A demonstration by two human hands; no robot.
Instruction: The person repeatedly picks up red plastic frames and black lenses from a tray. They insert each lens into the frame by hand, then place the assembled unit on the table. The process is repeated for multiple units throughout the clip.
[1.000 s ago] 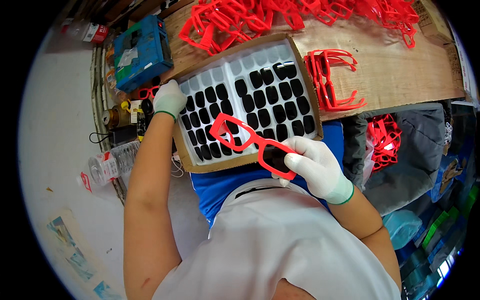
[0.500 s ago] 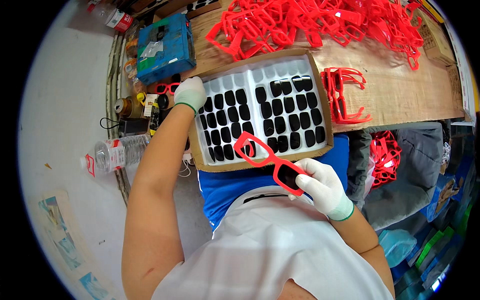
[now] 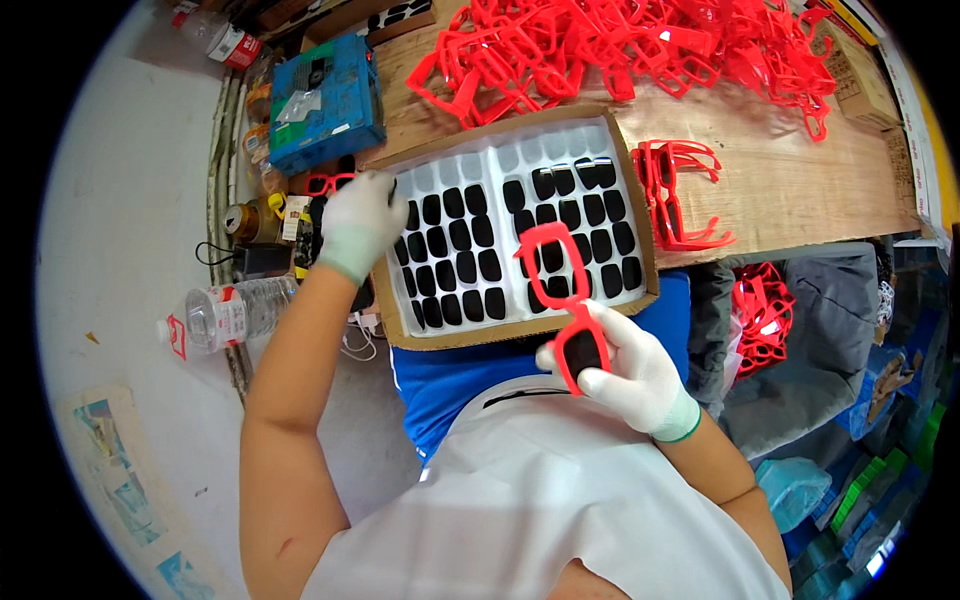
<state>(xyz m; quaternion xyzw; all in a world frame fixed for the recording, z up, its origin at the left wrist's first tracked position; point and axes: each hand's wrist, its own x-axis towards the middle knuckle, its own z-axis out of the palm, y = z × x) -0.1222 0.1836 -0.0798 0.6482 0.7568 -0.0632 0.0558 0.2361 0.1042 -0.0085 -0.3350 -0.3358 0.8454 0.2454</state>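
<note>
red glasses frame (image 3: pixel 562 300) gripped in gloved right hand (image 3: pixel 620 370) at centre; gloved left hand (image 3: pixel 360 222) rests fingers on lens tray (image 3: pixel 500 215), holding nothing.

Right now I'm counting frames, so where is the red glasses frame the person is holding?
In the head view, the red glasses frame is lower centre, gripped by the right hand over the lens tray's near right corner.

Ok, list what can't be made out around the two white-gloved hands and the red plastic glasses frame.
Head view, the only one:
- Left white-gloved hand: its fingertips at the edge of the cardboard tray of black lenses are hidden by the hand's back.
- Right white-gloved hand: it covers part of the red plastic glasses frame.
- Tray slots under the frame: covered.
- Heap of red frames: cut off by the top edge.
</note>
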